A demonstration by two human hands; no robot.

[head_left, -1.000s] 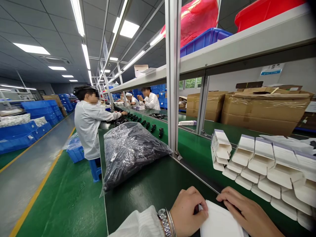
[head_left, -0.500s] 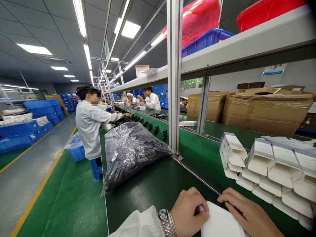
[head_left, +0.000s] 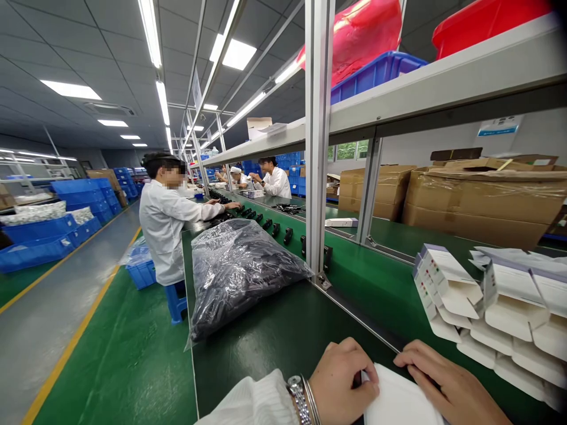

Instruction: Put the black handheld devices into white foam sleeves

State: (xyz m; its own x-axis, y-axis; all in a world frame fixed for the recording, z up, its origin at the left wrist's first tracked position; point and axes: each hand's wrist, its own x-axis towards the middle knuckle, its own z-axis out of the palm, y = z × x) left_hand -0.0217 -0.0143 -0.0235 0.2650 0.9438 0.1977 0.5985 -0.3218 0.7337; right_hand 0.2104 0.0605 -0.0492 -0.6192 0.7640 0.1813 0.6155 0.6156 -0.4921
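Note:
At the bottom of the head view, my left hand (head_left: 343, 381) has its fingers curled and pinches the left edge of a white flat piece (head_left: 398, 398) with a smooth surface. My right hand (head_left: 445, 381) is closed along the opposite edge, its fingers bent and close together. The lower part of the white piece is cut off by the frame, so its kind is unclear. A silver watch (head_left: 297, 392) and bangles circle my left wrist. Both hands are at the dark green bench (head_left: 248, 366), beside its metal rail.
A clear bag of dark items (head_left: 243, 271) lies ahead on the bench. Open white cartons (head_left: 509, 307) are stacked on the green belt (head_left: 367, 271) at right, with black devices (head_left: 287, 236) farther along. A metal post (head_left: 316, 177) supports the shelf. A co-worker (head_left: 162, 224) sits at left.
The black devices and the white cartons have moved along the belt towards the right. The view has shifted slightly. My hands keep nearly the same hold on the white piece.

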